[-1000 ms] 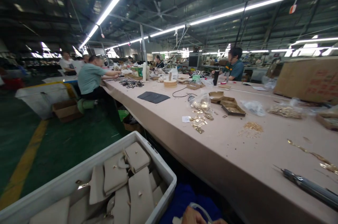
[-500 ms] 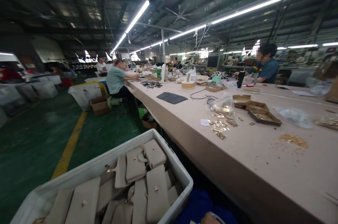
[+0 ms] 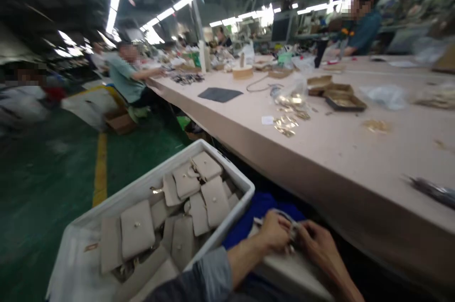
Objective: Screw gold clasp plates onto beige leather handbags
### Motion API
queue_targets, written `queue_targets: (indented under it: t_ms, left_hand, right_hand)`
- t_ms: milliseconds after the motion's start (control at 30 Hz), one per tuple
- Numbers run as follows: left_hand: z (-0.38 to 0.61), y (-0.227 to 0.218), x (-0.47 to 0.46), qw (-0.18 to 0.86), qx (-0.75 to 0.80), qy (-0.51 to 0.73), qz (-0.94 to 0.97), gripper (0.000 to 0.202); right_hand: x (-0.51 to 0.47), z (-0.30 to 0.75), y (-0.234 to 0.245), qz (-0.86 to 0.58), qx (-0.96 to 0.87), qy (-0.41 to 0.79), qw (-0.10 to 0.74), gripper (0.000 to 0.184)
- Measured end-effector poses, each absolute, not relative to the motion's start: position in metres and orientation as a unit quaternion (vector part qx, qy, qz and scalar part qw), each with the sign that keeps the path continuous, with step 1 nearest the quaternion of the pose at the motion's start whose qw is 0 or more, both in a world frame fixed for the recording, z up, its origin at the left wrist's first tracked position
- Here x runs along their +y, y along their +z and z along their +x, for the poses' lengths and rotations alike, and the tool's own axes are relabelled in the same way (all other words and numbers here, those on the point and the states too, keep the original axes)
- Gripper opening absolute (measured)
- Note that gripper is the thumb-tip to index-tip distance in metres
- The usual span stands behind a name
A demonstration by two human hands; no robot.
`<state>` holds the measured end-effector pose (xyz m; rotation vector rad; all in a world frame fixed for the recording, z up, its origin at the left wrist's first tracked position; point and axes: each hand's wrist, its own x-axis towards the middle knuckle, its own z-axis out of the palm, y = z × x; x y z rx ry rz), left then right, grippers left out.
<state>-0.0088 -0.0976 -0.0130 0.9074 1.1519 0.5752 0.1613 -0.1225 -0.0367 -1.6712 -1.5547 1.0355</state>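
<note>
A beige handbag (image 3: 293, 269) lies low in front of me over blue cloth, partly covered by my arms. My left hand (image 3: 274, 232), below a rolled grey cuff, has its fingers closed on a strap-like part along the bag's top. From the other side my right hand (image 3: 316, 241) pinches the same part, close to the left fingertips. A small pale or metallic piece sits between the hands, too blurred to make out. Left of my hands, a white plastic bin (image 3: 227, 226) holds several beige bags (image 3: 138, 228) with gold clasps.
A long pink-covered table (image 3: 341, 160) runs along the right. On it are gold hardware pieces (image 3: 286, 124), cardboard boxes (image 3: 344, 98), a dark flat sheet (image 3: 220, 95) and a dark tool (image 3: 432, 189). Co-workers (image 3: 122, 72) sit farther along. Green floor (image 3: 124, 169) lies left.
The view has tipped downward, so the table and bin sit differently in it. Both my hands and the bag now show; before, only part of a hand showed at the bottom edge.
</note>
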Motion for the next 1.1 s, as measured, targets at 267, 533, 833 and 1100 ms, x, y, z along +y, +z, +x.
queue_targets:
  t_ms: [267,533,833,1100]
  left_hand:
    - [0.008,-0.067,-0.099,0.668,0.555,0.246,0.43,0.02]
    - [0.012,-0.059,-0.097,0.646,0.561,0.261,0.446,0.013]
    - [0.01,-0.059,-0.094,0.638,0.565,0.267,0.45,0.012]
    - [0.009,-0.049,-0.097,0.681,0.535,0.221,0.449,0.032]
  right_hand:
    - [-0.126,0.17,-0.046,-0.649,-0.536,0.437,0.317,0.039]
    - [-0.128,0.17,-0.05,-0.649,-0.538,0.442,0.305,0.036]
    - [-0.124,0.173,-0.051,-0.647,-0.536,0.446,0.309,0.033]
    - [-0.126,0.177,-0.057,-0.645,-0.532,0.451,0.312,0.033]
